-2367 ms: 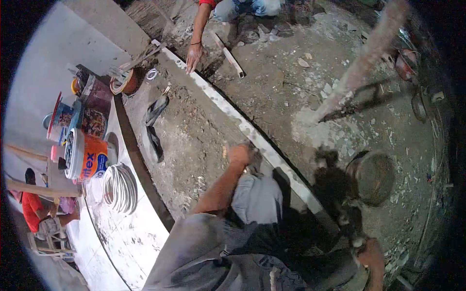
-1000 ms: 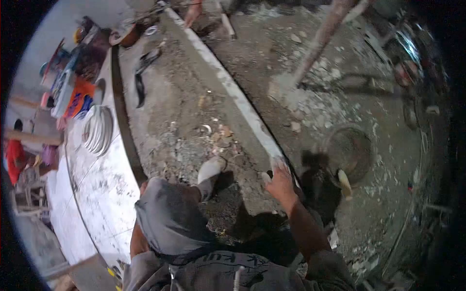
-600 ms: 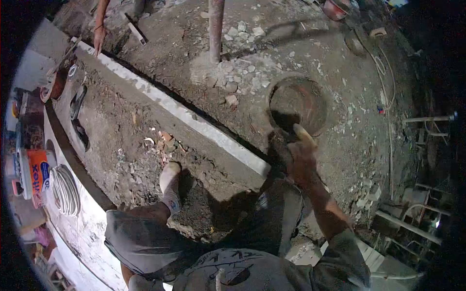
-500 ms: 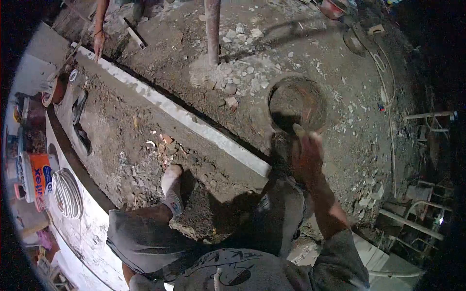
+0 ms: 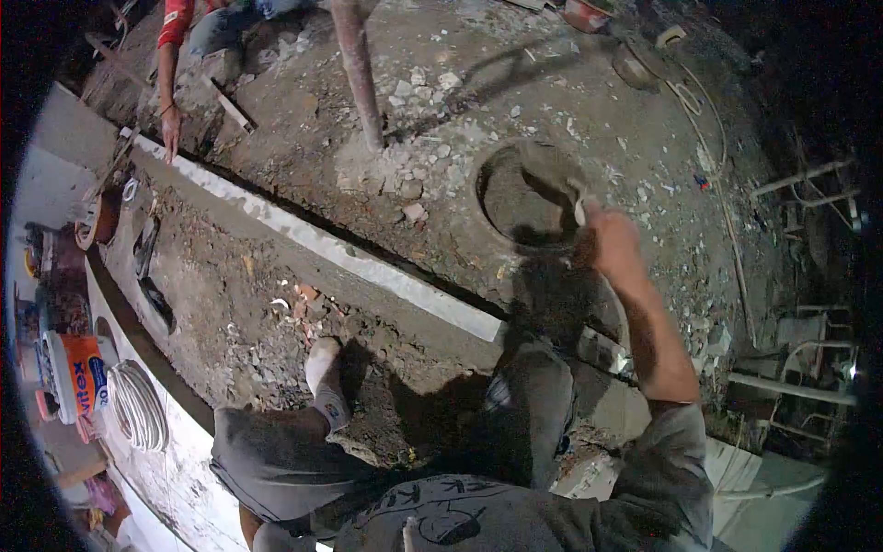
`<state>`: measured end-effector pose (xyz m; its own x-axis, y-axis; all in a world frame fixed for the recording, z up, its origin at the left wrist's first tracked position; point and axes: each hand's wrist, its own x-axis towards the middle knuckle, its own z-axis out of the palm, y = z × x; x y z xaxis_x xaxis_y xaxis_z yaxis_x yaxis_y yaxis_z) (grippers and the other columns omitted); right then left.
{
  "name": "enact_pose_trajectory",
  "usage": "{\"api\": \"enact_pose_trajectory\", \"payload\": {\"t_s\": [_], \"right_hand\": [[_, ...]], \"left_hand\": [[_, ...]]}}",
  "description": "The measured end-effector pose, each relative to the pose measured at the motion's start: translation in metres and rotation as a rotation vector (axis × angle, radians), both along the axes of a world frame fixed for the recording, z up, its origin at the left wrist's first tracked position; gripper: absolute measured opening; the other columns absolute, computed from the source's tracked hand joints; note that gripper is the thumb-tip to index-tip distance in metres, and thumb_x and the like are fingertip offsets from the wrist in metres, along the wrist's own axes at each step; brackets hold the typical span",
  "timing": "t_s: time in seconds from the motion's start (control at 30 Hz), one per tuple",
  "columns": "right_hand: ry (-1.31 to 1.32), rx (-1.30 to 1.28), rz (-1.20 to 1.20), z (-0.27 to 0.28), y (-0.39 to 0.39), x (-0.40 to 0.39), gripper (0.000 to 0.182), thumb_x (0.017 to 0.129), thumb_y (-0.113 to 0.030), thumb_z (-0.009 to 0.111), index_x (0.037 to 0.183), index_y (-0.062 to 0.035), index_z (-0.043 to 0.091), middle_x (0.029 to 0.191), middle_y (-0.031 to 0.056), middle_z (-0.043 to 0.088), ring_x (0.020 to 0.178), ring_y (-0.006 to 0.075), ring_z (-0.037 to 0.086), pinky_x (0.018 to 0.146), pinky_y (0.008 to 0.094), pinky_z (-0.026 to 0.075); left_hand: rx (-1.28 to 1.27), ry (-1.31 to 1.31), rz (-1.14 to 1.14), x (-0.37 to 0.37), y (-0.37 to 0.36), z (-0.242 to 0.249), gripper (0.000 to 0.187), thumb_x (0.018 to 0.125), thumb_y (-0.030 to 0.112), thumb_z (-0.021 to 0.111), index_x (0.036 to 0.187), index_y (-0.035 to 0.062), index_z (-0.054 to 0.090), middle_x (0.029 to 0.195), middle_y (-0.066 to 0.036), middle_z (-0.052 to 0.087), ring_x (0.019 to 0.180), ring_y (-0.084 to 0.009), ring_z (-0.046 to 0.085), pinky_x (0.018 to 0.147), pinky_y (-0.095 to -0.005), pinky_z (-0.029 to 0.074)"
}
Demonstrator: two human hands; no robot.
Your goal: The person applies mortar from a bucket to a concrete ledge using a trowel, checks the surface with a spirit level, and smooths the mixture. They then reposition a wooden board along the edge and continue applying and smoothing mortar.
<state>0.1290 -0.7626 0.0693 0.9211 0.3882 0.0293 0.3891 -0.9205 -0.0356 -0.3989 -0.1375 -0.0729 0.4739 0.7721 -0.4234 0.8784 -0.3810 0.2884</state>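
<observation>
My right hand (image 5: 612, 244) is closed around the pale handle of what looks like a trowel (image 5: 579, 204), at the near right rim of a round tub (image 5: 480, 198). Grey mortar (image 5: 515, 195) lies inside the tub, partly in shadow. The tool's blade is hard to tell from the dark shadow there. My left hand is out of view. A long, straight pale bar (image 5: 368, 265) runs diagonally across the dirt, its near end close to my knee. At its far end another person's hand (image 5: 172, 133) touches it.
An upright post (image 5: 357, 78) stands beyond the bar, near scattered stone chips (image 5: 423, 87). To the left are a paint bucket (image 5: 81, 377) and a coiled white cable (image 5: 138, 405). A hose (image 5: 731, 225) and metal frames (image 5: 800, 386) lie to the right.
My right hand has moved right and slightly up along the tub's rim, with the tool turned. The view has shifted, showing more of the other person's red sleeve.
</observation>
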Motion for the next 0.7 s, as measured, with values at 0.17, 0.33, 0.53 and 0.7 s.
{"api": "enact_pose_trajectory", "payload": {"t_s": [0.17, 0.33, 0.53, 0.7], "right_hand": [[-0.387, 0.045, -0.014, 0.034, 0.011, -0.007, 0.027, 0.078, -0.011, 0.055, 0.105, -0.0075, 0.052, 0.073, 0.0189, 0.058, 0.07, 0.0385, 0.057, 0.063, 0.0467, 0.046], [0.002, -0.446, 0.131, -0.057, -0.041, 0.035, 0.021, 0.08, -0.012, 0.049, 0.099, -0.006, 0.056, 0.068, 0.0143, 0.06, 0.064, 0.0364, 0.059, 0.062, 0.0454, 0.047], [-0.02, -0.261, 0.07, -0.015, 0.016, 0.023, 0.021, 0.08, -0.012, 0.053, 0.097, -0.0005, 0.058, 0.074, 0.0181, 0.063, 0.07, 0.0327, 0.063, 0.059, 0.0432, 0.048], [0.204, -0.526, 0.071, -0.082, -0.065, 0.048, 0.024, 0.083, -0.021, 0.05, 0.097, -0.0021, 0.057, 0.074, 0.018, 0.063, 0.069, 0.0383, 0.061, 0.061, 0.0462, 0.049]], "left_hand": [[0.006, 0.003, -0.014, 0.008, 0.001, -0.001, 0.043, 0.083, 0.029, 0.057, 0.115, 0.0012, 0.055, 0.093, -0.015, 0.064, 0.082, -0.0212, 0.059, 0.07, -0.0303, 0.047], [0.016, -0.008, -0.038, 0.008, 0.002, 0.001, 0.043, 0.083, 0.029, 0.057, 0.116, 0.0009, 0.054, 0.092, -0.016, 0.064, 0.081, -0.0202, 0.059, 0.07, -0.0297, 0.047], [0.016, 0.011, -0.059, 0.01, 0.002, -0.004, 0.044, 0.084, 0.029, 0.057, 0.117, 0.0005, 0.053, 0.091, -0.016, 0.064, 0.08, -0.0191, 0.059, 0.069, -0.0289, 0.047], [0.05, -0.024, -0.122, 0.031, 0.008, 0.001, 0.044, 0.085, 0.029, 0.056, 0.118, 0.0002, 0.053, 0.09, -0.016, 0.064, 0.079, -0.0181, 0.059, 0.069, -0.0283, 0.047]]}}
